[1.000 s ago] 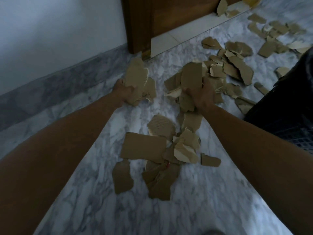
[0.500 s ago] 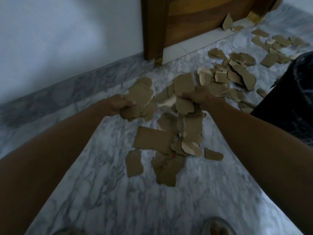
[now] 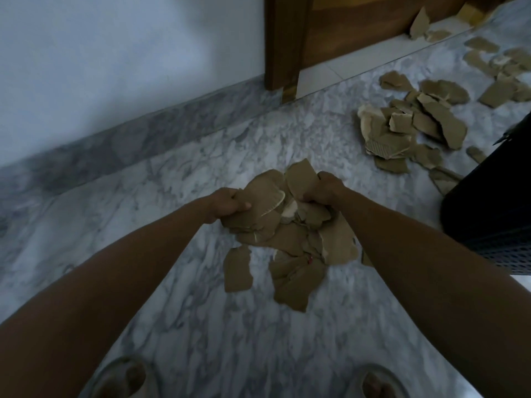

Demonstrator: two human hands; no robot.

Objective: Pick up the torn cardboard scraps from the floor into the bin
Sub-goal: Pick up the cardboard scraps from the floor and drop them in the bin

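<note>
**Above the marble floor, both hands full of cardboard**

Against the right edge of the head view stands the dark, perforated plastic bin (image 3: 494,214), cut off by the frame; its inside is out of sight, so what it holds cannot be told. It rests on the grey-veined white marble floor (image 3: 178,326), just beside the nearest loose pieces.

Both bare forearms reach forward from the lower corners and meet near the middle of the picture. The left hand (image 3: 228,206) has its fingers curled tight round the left side of a bundle of torn brown cardboard scraps (image 3: 275,222), thumb on top; its grip is closed on the pieces. The right hand (image 3: 326,189) is likewise curled over the bundle's right side, knuckles up, its grip closed on several overlapping pieces. The two hands are near each other, with the cardboard bunched between them and larger flaps hanging down below the right wrist.

Under the bundle lie more flat brown cardboard pieces on the floor (image 3: 296,282), one separate piece to their left. A further scatter of torn brown scraps (image 3: 413,127) lies well apart toward the upper right, reaching along to a dark wooden door frame (image 3: 280,41) and a pale wall (image 3: 115,53) with a grey marble skirting.

At the bottom edge two feet in light sandals (image 3: 123,380) show, blurred.
</note>
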